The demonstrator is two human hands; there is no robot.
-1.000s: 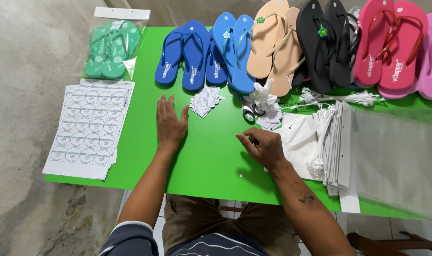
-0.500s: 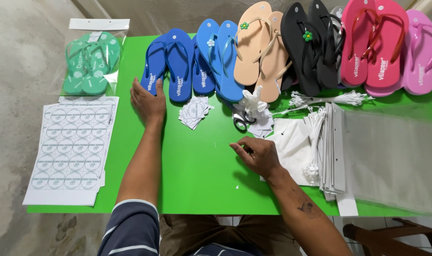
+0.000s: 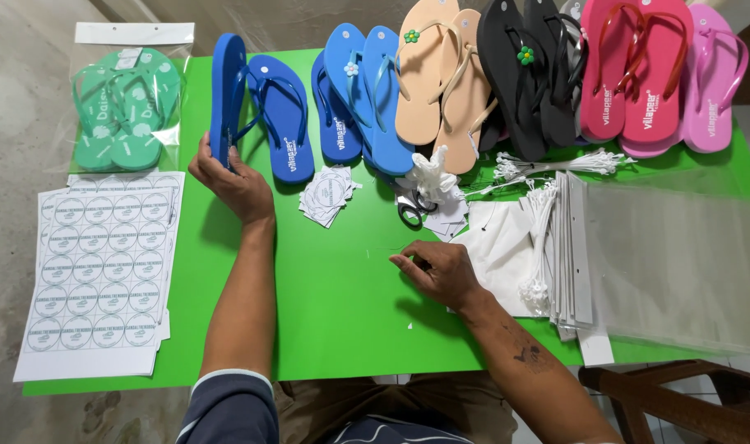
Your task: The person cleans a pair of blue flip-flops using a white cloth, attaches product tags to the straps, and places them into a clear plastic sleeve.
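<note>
blue flip-flops (image 3: 284,115) four, pink flip-flops (image 3: 650,74) three

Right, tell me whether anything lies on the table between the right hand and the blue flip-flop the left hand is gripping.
Yes. A small pile of round white tags lies on the green table, roughly between the right hand and the blue flip-flop that the left hand holds on edge. Otherwise only bare tabletop shows.

Sandals (image 3: 506,82) in a row along the bench's (image 3: 326,312) far edge. Bagged pair (image 3: 124,107) far left, sticker sheets (image 3: 99,271) before it. Tags (image 3: 327,194) mid-bench. Bags (image 3: 679,255) right, ties (image 3: 556,164) behind them.
</note>
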